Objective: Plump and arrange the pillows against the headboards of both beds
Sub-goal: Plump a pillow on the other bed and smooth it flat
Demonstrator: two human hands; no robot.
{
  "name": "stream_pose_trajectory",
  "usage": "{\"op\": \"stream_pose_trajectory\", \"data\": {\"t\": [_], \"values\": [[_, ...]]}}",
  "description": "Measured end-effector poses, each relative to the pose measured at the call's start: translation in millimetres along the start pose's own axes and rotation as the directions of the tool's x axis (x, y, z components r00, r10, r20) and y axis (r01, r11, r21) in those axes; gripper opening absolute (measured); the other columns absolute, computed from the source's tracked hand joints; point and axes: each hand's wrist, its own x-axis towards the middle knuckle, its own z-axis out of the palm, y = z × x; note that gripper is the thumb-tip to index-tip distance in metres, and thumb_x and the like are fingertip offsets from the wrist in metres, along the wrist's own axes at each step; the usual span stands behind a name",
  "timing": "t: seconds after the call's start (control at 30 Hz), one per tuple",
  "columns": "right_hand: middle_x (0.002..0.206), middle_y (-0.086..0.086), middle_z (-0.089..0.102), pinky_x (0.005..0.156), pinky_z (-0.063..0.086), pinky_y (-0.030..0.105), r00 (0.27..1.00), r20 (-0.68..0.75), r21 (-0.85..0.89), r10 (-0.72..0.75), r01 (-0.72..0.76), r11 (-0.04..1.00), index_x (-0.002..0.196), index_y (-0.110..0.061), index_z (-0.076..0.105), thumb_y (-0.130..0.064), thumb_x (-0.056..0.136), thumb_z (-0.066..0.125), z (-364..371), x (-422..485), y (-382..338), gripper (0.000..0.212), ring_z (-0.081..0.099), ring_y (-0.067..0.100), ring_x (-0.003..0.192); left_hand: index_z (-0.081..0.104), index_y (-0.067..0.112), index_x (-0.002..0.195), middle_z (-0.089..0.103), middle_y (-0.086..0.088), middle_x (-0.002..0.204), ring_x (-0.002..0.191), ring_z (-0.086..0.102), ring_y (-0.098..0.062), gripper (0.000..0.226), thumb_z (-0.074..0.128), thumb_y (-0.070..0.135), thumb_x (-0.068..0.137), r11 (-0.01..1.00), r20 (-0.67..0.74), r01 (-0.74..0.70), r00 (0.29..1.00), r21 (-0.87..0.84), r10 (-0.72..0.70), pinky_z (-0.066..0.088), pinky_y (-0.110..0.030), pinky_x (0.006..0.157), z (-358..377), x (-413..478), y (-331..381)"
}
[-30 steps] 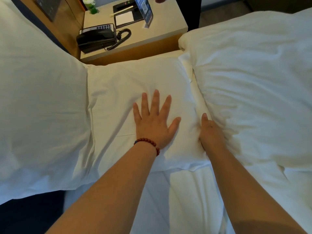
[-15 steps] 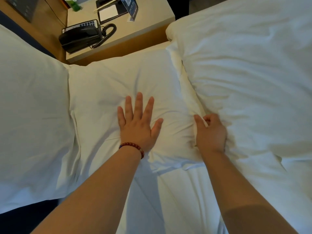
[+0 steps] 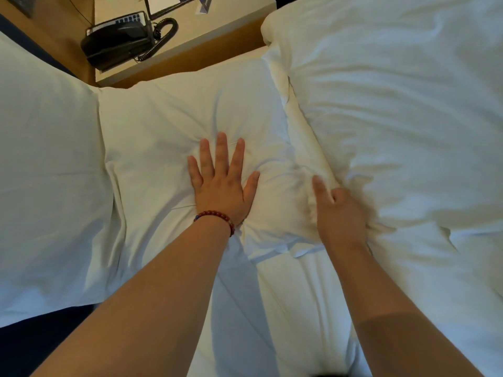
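Note:
A white pillow (image 3: 174, 118) lies flat in the middle of the head view. My left hand (image 3: 221, 186), with a red bead bracelet at the wrist, presses flat on it, fingers spread, denting the fabric. My right hand (image 3: 337, 213) is blurred at the pillow's right edge, fingers curled where the pillow meets the white duvet (image 3: 408, 118). A second white pillow (image 3: 46, 172) stands at the left, its side touching the middle pillow. Whether the right hand pinches fabric is unclear.
A wooden nightstand (image 3: 190, 47) stands behind the pillows with a black corded phone (image 3: 119, 42), a notepad and a small card stand. White bed sheet (image 3: 285, 308) lies between my forearms. A dark headboard strip shows at the far left.
The view has moved closer over the pillow. My left hand stays pressed flat and now sinks deeper. My right hand has shifted at the pillow's right edge and is blurred by motion.

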Motion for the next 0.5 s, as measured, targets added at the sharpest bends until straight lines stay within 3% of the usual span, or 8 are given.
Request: {"op": "stream_pose_trajectory", "data": {"t": [0.07, 0.1, 0.17, 0.23, 0.33, 0.43, 0.5], "values": [[0.084, -0.007, 0.059, 0.064, 0.042, 0.027, 0.982, 0.185, -0.022, -0.037, 0.042, 0.999, 0.095, -0.026, 0.054, -0.061, 0.083, 0.061, -6, -10, 8, 0.038, 0.058, 0.015, 0.076, -0.009, 0.036, 0.153, -0.011, -0.001, 0.164, 0.149, -0.012, -0.031, 0.069, 0.01, 0.065, 0.094, 1.0, 0.018, 0.006, 1.0, 0.01, -0.007, -0.009, -0.055, 0.117, -1, 1, 1], [0.083, -0.006, 0.063, 0.063, 0.044, 0.027, 0.981, 0.174, -0.017, -0.083, 0.087, 0.996, 0.091, -0.024, 0.055, -0.054, 0.083, 0.067, -9, -10, 16, 0.033, 0.06, 0.015, 0.075, -0.009, 0.036, 0.153, -0.011, -0.001, 0.164, 0.149, -0.012, -0.031, 0.069, 0.01, 0.065, 0.094, 1.0, 0.031, 0.008, 0.999, 0.013, -0.008, -0.009, -0.055, 0.117, -3, 1, 2], [0.078, 0.0, 0.065, 0.063, 0.044, 0.029, 0.992, 0.012, 0.043, -0.123, 0.123, 0.992, 0.086, -0.016, 0.058, -0.039, 0.086, 0.069, -17, -7, 29, 0.025, 0.064, 0.024, 0.079, -0.007, 0.036, 0.154, -0.011, 0.0, 0.164, 0.149, -0.012, -0.03, 0.069, 0.011, 0.065, 0.094, 1.0, 0.041, 0.004, 0.999, 0.005, -0.005, -0.01, -0.054, 0.118, -10, -2, 4], [0.074, -0.003, 0.061, 0.061, 0.039, 0.028, 0.994, -0.075, 0.102, -0.076, 0.084, 0.991, 0.088, -0.014, 0.057, -0.035, 0.09, 0.066, -20, -7, 30, 0.023, 0.062, 0.025, 0.079, -0.002, 0.036, 0.154, -0.008, 0.001, 0.164, 0.15, -0.011, -0.028, 0.067, 0.015, 0.063, 0.095, 0.998, 0.043, 0.009, 0.999, -0.057, -0.007, -0.011, -0.051, 0.118, -19, -8, 5], [0.084, -0.001, 0.061, 0.071, 0.038, 0.026, 0.991, -0.133, 0.141, -0.019, 0.038, 0.989, 0.102, -0.012, 0.061, -0.039, 0.09, 0.066, -14, -25, 27, 0.03, 0.059, 0.023, 0.085, 0.027, 0.026, 0.153, 0.017, -0.005, 0.162, 0.15, 0.009, -0.029, 0.062, 0.028, 0.053, 0.097, 0.966, -0.05, 0.009, 0.998, -0.259, -0.023, 0.006, -0.049, 0.12, -29, -34, 7], [0.107, 0.009, 0.063, 0.087, 0.044, 0.029, 0.934, -0.343, 0.141, -0.106, 0.162, 0.977, 0.113, -0.006, 0.06, -0.035, 0.083, 0.075, -1, -64, 35, 0.045, 0.057, 0.025, 0.102, 0.053, 0.009, 0.137, 0.043, -0.012, 0.15, 0.14, 0.034, -0.028, 0.047, 0.048, 0.032, 0.096, 0.831, -0.19, 0.003, 0.973, -0.556, -0.13, 0.026, -0.039, 0.116, -31, -86, 7], [0.093, 0.004, 0.064, 0.079, 0.045, 0.019, 0.951, -0.309, 0.231, -0.004, 0.079, 0.97, 0.105, -0.006, 0.062, -0.034, 0.083, 0.075, 14, -96, 43, 0.038, 0.061, 0.019, 0.087, 0.059, 0.011, 0.129, 0.053, -0.006, 0.139, 0.13, 0.045, -0.018, 0.034, 0.054, 0.022, 0.097, 0.688, -0.136, 0.116, 0.944, -0.717, -0.301, 0.034, -0.028, 0.111, -34, -126, 9]]}}
